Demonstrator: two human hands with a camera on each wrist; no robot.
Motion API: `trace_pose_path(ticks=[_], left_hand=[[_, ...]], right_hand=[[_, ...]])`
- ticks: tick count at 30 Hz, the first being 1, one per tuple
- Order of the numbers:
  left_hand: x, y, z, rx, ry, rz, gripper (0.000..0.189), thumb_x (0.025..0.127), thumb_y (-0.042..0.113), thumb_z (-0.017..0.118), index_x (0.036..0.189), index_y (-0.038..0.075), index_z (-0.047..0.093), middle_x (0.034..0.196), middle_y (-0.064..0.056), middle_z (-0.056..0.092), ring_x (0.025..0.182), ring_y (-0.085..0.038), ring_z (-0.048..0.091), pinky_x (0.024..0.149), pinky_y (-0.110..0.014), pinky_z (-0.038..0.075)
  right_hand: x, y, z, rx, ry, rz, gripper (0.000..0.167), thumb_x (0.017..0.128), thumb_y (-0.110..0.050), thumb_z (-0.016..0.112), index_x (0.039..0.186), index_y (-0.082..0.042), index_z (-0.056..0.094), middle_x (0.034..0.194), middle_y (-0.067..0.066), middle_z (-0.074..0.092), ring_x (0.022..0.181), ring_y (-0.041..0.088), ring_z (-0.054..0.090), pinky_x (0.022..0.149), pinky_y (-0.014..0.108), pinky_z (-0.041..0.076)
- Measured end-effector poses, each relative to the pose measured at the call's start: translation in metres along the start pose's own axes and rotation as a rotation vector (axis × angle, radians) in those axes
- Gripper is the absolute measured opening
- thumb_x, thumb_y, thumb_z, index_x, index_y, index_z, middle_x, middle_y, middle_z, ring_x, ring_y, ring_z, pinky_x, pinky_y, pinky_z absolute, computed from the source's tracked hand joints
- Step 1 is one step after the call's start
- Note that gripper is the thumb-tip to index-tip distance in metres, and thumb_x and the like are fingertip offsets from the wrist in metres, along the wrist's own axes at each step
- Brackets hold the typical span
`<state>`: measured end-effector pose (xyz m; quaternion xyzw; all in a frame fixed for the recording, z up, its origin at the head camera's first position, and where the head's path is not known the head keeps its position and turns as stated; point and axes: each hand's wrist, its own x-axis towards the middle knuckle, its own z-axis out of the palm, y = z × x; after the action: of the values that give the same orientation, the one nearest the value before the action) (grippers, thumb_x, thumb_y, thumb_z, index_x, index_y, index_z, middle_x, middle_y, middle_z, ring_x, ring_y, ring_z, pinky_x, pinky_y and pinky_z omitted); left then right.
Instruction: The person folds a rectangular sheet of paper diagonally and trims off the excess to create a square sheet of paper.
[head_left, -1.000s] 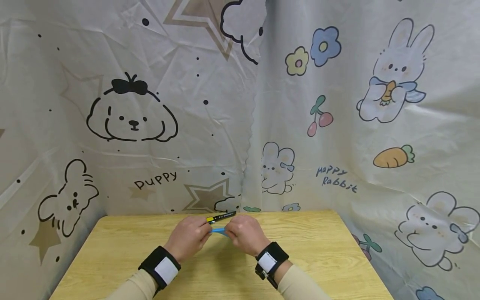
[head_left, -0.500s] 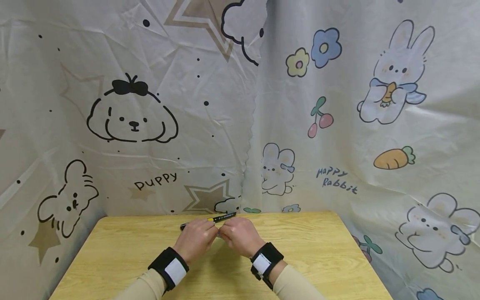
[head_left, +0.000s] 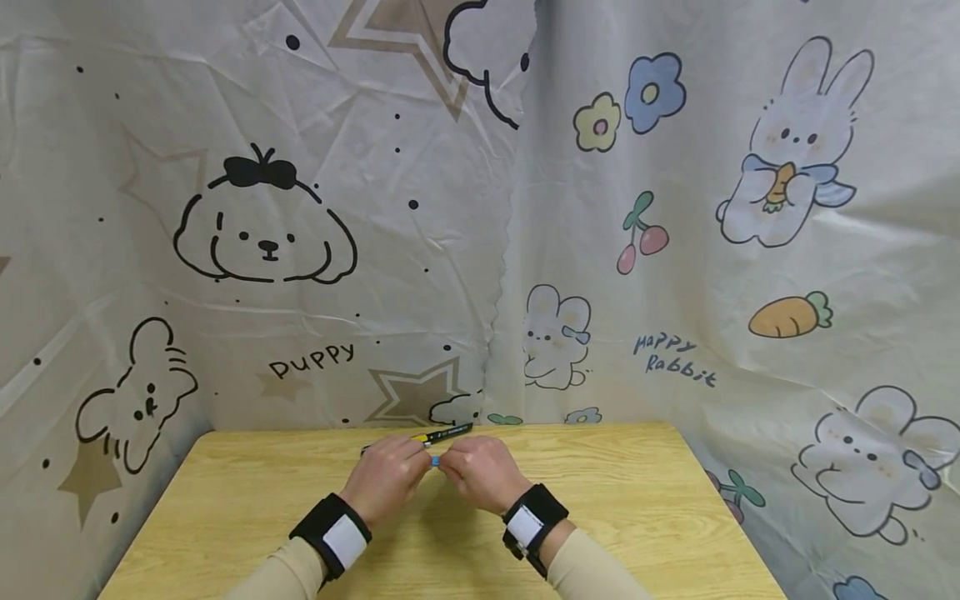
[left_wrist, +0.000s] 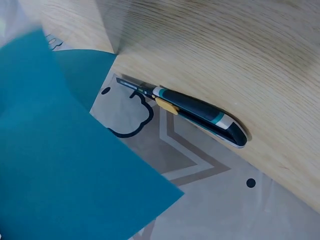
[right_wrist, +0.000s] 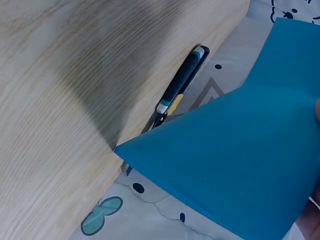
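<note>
Close together above the back of the table, my left hand (head_left: 386,479) and right hand (head_left: 483,473) both pinch one blue sheet of paper (head_left: 435,461). Only a small bit of it shows between the fingers in the head view. The wrist views reveal more: the left one has a broad blue paper (left_wrist: 85,160) with a pointed corner, and the right one shows the paper (right_wrist: 240,145) tapering to a tip, apparently folded. Fingers (right_wrist: 311,220) appear at its right edge. Just beyond the hands lies a utility knife (head_left: 448,434), black with a yellow slider (left_wrist: 166,106).
The wooden table (head_left: 600,500) ends at a back edge right behind the knife. A printed cloth (head_left: 420,250) with cartoon animals hangs behind and at both sides. Black bands (head_left: 330,533) with white patches wrap both wrists.
The hands have drawn closer together, so less blue paper shows between them than a second ago. Since half a second ago they have barely shifted. The knife has stayed put.
</note>
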<state>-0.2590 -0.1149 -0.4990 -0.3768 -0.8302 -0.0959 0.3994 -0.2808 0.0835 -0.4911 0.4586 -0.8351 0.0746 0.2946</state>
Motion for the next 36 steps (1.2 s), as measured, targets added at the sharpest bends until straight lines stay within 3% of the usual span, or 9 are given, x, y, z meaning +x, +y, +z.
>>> trace_pose_path(ticks=[16, 24, 31, 36], left_hand=[[-0.008, -0.007, -0.006, -0.036, -0.006, -0.061, 0.02, 0.069, 0.01, 0.084, 0.071, 0.016, 0.065, 0.074, 0.007, 0.061, 0.071, -0.01, 0.057, 0.062, -0.028, 0.051], [-0.006, -0.007, -0.003, -0.033, -0.012, -0.053, 0.019, 0.071, 0.012, 0.083, 0.074, 0.016, 0.065, 0.077, 0.006, 0.063, 0.073, -0.011, 0.059, 0.065, -0.03, 0.052], [-0.009, -0.011, -0.006, -0.018, -0.018, -0.06, 0.021, 0.069, 0.013, 0.085, 0.075, 0.016, 0.065, 0.077, 0.007, 0.063, 0.072, -0.009, 0.058, 0.063, -0.028, 0.051], [-0.012, -0.012, -0.008, -0.016, -0.025, -0.068, 0.02, 0.071, 0.014, 0.084, 0.075, 0.017, 0.065, 0.076, 0.008, 0.062, 0.071, -0.009, 0.056, 0.062, -0.027, 0.05]], right_hand=[[0.001, 0.001, 0.001, 0.017, -0.041, -0.008, 0.007, 0.087, -0.018, 0.07, 0.082, -0.019, 0.075, 0.068, -0.013, 0.059, 0.06, -0.001, 0.051, 0.053, 0.013, 0.04], [-0.008, 0.005, -0.001, 0.027, -0.093, 0.035, 0.003, 0.087, -0.018, 0.071, 0.086, -0.018, 0.074, 0.075, -0.012, 0.064, 0.065, 0.001, 0.058, 0.057, 0.016, 0.046], [-0.006, 0.007, 0.004, 0.04, -0.087, 0.036, 0.006, 0.089, -0.021, 0.069, 0.085, -0.018, 0.073, 0.069, -0.012, 0.059, 0.059, -0.001, 0.052, 0.051, 0.013, 0.04], [-0.006, 0.007, 0.006, 0.047, -0.068, 0.015, 0.005, 0.088, -0.018, 0.069, 0.087, -0.018, 0.074, 0.07, -0.012, 0.06, 0.06, -0.001, 0.052, 0.052, 0.013, 0.041]])
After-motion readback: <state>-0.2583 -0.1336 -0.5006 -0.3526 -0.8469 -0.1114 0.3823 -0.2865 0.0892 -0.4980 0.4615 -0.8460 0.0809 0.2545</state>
